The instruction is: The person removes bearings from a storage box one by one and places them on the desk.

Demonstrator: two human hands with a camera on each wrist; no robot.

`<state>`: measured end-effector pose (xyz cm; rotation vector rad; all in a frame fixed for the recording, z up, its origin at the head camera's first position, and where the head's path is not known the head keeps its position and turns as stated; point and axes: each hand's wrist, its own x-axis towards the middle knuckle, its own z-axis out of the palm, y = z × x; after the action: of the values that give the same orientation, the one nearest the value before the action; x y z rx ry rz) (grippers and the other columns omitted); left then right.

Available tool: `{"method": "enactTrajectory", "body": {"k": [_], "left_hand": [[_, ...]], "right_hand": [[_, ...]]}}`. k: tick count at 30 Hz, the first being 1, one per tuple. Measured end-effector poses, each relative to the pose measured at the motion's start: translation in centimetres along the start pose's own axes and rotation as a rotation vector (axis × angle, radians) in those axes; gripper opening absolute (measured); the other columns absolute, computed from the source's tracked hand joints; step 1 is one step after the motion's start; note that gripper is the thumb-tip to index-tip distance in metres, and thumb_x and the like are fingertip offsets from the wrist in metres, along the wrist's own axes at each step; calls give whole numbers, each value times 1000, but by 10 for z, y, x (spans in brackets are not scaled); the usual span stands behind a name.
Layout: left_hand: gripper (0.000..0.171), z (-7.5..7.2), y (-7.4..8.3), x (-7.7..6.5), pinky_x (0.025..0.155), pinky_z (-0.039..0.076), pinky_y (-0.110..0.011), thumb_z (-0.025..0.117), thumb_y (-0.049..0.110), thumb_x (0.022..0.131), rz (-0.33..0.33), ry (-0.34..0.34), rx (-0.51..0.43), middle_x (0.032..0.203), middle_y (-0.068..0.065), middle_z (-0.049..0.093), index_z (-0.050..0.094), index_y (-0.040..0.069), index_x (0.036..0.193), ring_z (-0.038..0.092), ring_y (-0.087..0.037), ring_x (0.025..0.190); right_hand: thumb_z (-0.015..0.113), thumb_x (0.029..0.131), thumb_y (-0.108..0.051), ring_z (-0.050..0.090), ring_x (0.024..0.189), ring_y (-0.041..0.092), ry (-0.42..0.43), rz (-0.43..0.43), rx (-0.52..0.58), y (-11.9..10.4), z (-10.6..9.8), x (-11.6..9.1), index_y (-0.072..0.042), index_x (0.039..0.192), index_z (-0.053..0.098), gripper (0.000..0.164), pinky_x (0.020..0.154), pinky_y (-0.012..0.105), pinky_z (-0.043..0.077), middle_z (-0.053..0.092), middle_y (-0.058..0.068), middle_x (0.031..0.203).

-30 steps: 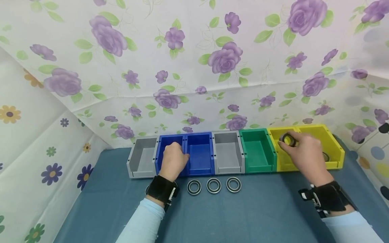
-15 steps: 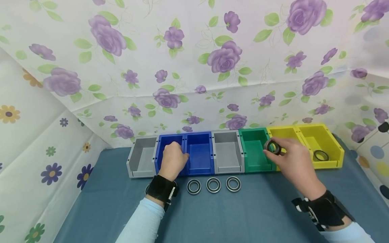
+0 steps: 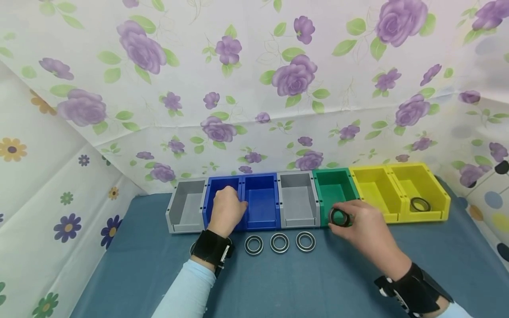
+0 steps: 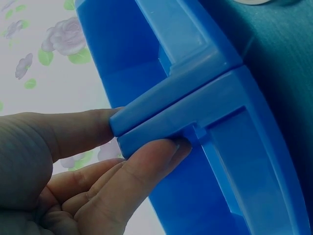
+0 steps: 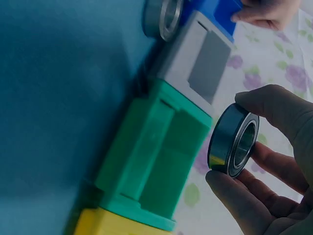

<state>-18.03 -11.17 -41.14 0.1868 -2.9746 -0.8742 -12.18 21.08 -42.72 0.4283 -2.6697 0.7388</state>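
My right hand (image 3: 363, 223) pinches a ball bearing (image 3: 338, 217) between thumb and fingertips, over the front of the green bin (image 3: 333, 194). In the right wrist view the bearing (image 5: 234, 141) is a thick steel ring with a dark seal, tilted on edge. My left hand (image 3: 228, 210) is at the two blue bins (image 3: 260, 201). Seen from the left wrist, thumb and forefinger (image 4: 73, 132) pinch the adjoining blue side walls (image 4: 181, 103), one on each side. Three bearings (image 3: 279, 243) lie flat in a row before the bins; another is mostly hidden behind the left wrist.
Grey bins stand at the left end (image 3: 188, 205) and in the middle (image 3: 298, 201) of the row. Two yellow bins (image 3: 379, 192) close the right end; the outer one holds a bearing (image 3: 420, 204). Flowered cloth (image 3: 254, 88) hangs behind the blue table covering (image 3: 318, 282).
My right hand has carried the bearing left and toward me, from over the inner yellow bin to the green bin's front. The left hand has stayed in place.
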Motion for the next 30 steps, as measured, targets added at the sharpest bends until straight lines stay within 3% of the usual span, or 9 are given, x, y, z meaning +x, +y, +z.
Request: {"method": "enactTrajectory", "body": {"k": [13, 30], "left_hand": [[36, 1, -1, 1, 39, 39, -26, 69, 19, 82, 7, 5, 1, 46, 2, 37, 52, 9, 53, 49, -13, 40], [37, 3, -3, 1, 38, 37, -26, 69, 19, 82, 14, 12, 4, 47, 2, 33, 50, 9, 53, 48, -13, 39]], "right_hand": [[84, 61, -30, 59, 89, 21, -215, 50, -33, -3, 25, -13, -14, 105, 69, 49, 68, 35, 50, 61, 5, 99], [83, 61, -31, 58, 89, 17, -261, 24, -77, 8, 39, -18, -11, 103, 69, 49, 72, 36, 49, 61, 2, 98]]}}
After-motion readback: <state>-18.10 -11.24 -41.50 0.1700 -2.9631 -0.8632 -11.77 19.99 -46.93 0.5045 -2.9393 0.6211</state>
